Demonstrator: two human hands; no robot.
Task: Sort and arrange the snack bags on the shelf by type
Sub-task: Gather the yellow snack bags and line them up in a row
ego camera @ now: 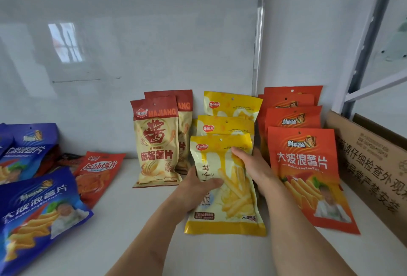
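Both hands hold the front yellow fries bag (229, 189). The left hand (199, 185) curls its thumb over the left edge, and the right hand (253, 165) lies fairly flat on the right side. The bag leans on the other yellow bags (226, 126) (between the tan sesame chip bags (156, 143) and the orange wave chip bags (301, 165)). Push it back gently and keep it straight.

On the white shelf (132, 220), both my hands hold the front yellow fries bag (229, 187): left hand (196, 189) grips its left edge, thumb across the face; right hand (253, 165) lies on its upper right. Behind it stand two more yellow bags (226, 126). Beige Majiang bags (156, 141) stand left, orange bags (304, 172) right, blue bags (37, 205) far left.
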